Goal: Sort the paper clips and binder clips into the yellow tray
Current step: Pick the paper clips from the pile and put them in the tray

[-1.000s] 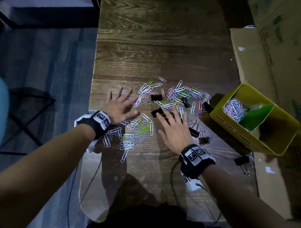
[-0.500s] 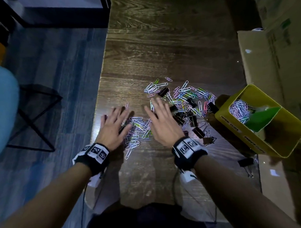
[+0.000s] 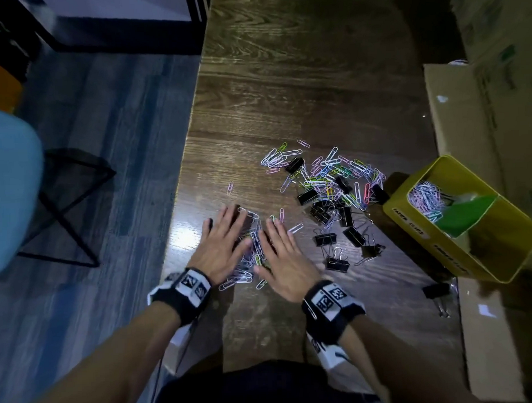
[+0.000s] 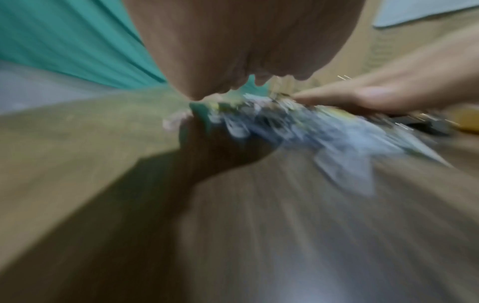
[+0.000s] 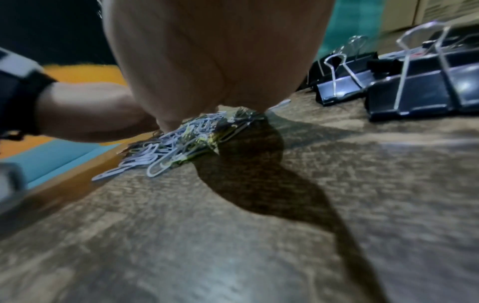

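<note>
Both hands lie flat on the wooden table point(image 3: 285, 95), fingers straight, with a small heap of coloured paper clips point(image 3: 251, 256) squeezed between them. My left hand point(image 3: 221, 245) presses on the heap's left side and my right hand point(image 3: 285, 261) on its right side. In the right wrist view the heap of paper clips point(image 5: 181, 139) lies under the palm. More paper clips point(image 3: 333, 175) lie scattered farther back, mixed with black binder clips point(image 3: 331, 217). The yellow tray point(image 3: 426, 247) stands at the right, with paper clips point(image 3: 424, 198) in its far compartment.
A green divider point(image 3: 464, 215) splits the tray. Cardboard point(image 3: 467, 140) lies under and behind the tray. One binder clip point(image 3: 436, 292) sits alone by the tray's near corner. The table's left edge runs just beside my left hand. A blue chair point(image 3: 8, 186) stands on the floor at left.
Both hands have slid toward me and closer together, raking paper clips into a tight heap between them. The binder clips stayed behind at the right.
</note>
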`<move>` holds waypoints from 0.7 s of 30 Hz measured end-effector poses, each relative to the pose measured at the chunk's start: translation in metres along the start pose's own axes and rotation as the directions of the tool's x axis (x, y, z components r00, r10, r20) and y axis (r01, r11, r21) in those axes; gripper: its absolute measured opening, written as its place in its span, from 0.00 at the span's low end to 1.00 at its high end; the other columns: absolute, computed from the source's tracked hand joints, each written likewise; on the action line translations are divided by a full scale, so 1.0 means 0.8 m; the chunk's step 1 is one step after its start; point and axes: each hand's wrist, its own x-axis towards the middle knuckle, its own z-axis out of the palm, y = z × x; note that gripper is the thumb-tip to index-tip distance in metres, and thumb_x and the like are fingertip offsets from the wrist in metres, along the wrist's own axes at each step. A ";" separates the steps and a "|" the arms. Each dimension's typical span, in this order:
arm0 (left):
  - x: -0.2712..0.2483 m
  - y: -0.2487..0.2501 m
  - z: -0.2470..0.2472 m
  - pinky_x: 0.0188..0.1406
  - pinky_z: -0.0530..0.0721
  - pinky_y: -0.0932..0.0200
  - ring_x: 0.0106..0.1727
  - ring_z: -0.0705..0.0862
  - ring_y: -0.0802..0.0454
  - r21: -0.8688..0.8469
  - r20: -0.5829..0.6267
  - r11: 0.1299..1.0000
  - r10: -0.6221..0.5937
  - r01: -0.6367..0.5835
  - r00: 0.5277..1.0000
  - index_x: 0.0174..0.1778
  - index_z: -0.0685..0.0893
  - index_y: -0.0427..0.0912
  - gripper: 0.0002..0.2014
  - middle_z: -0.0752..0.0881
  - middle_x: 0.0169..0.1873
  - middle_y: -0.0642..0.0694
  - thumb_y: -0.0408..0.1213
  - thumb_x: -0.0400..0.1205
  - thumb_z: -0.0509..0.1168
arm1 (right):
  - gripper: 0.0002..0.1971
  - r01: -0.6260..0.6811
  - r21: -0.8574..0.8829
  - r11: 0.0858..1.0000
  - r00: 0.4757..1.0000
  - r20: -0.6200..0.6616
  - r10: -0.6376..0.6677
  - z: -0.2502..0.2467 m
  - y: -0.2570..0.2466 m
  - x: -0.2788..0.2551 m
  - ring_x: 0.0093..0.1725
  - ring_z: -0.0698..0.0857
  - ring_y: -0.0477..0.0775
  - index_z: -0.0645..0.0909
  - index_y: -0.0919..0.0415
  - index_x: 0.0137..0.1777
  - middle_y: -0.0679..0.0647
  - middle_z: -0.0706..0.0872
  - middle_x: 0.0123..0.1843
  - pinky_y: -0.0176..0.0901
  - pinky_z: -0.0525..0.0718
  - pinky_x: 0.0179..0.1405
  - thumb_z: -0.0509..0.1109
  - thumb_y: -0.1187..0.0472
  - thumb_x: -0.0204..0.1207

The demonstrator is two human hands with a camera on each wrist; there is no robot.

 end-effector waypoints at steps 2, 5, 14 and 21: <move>0.028 -0.006 -0.019 0.76 0.32 0.46 0.80 0.32 0.52 -0.024 -0.048 0.998 -0.063 0.062 0.997 0.81 0.41 0.55 0.32 0.34 0.79 0.51 0.62 0.82 0.38 | 0.39 -0.067 0.014 0.998 0.997 -0.046 0.067 -0.005 0.001 0.002 0.80 0.26 0.61 0.31 0.62 0.81 0.64 0.26 0.80 0.55 0.31 0.79 0.45 0.39 0.83; 0.063 -0.015 -0.036 0.77 0.33 0.42 0.81 0.34 0.52 0.027 0.012 0.994 -0.110 0.109 0.994 0.81 0.41 0.52 0.30 0.36 0.81 0.49 0.57 0.85 0.41 | 0.43 -0.176 0.050 0.983 0.983 -0.045 0.179 -0.007 0.009 0.015 0.80 0.26 0.63 0.28 0.63 0.80 0.65 0.25 0.79 0.58 0.30 0.79 0.44 0.34 0.81; 0.001 0.017 0.014 0.78 0.29 0.44 0.79 0.28 0.55 0.124 0.226 0.984 0.095 -0.125 0.970 0.80 0.36 0.49 0.38 0.34 0.80 0.53 0.65 0.75 0.23 | 0.45 -0.032 0.080 0.996 0.999 -0.003 0.032 0.024 0.002 -0.023 0.81 0.28 0.56 0.34 0.62 0.82 0.59 0.27 0.81 0.53 0.33 0.81 0.49 0.32 0.80; -0.028 0.008 -0.009 0.77 0.58 0.35 0.82 0.55 0.47 0.047 -0.040 0.999 -0.007 0.009 0.999 0.80 0.54 0.56 0.35 0.55 0.82 0.47 0.68 0.78 0.40 | 0.53 -0.182 0.082 0.980 0.974 -0.122 0.191 0.015 -0.009 -0.039 0.84 0.42 0.60 0.42 0.57 0.84 0.58 0.44 0.85 0.56 0.42 0.81 0.59 0.25 0.69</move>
